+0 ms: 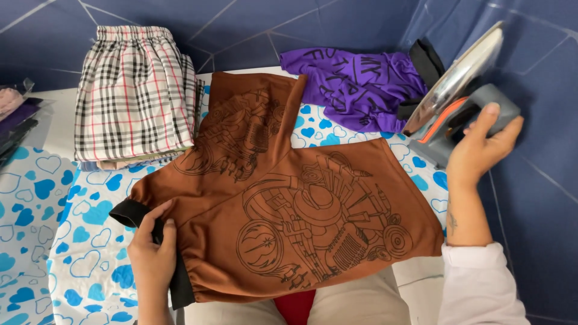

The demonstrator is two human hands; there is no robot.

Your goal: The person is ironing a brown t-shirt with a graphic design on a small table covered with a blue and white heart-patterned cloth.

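Note:
Brown shorts (283, 198) with a dark line drawing and black cuffs lie spread on a board covered in white cloth with blue hearts (90, 241). My left hand (153, 250) presses down on the shorts' left leg, fingers over the black cuff (129, 212). My right hand (481, 147) grips the grey handle of a clothes iron (460, 90) at the right. The iron is tipped up on its end, its shiny soleplate facing left, off the shorts.
A folded stack of plaid garments (135, 90) sits at the back left. A crumpled purple garment with black print (361, 84) lies at the back, beside the iron. Dark bags are at the far left edge (15, 120). A blue tiled surface surrounds the board.

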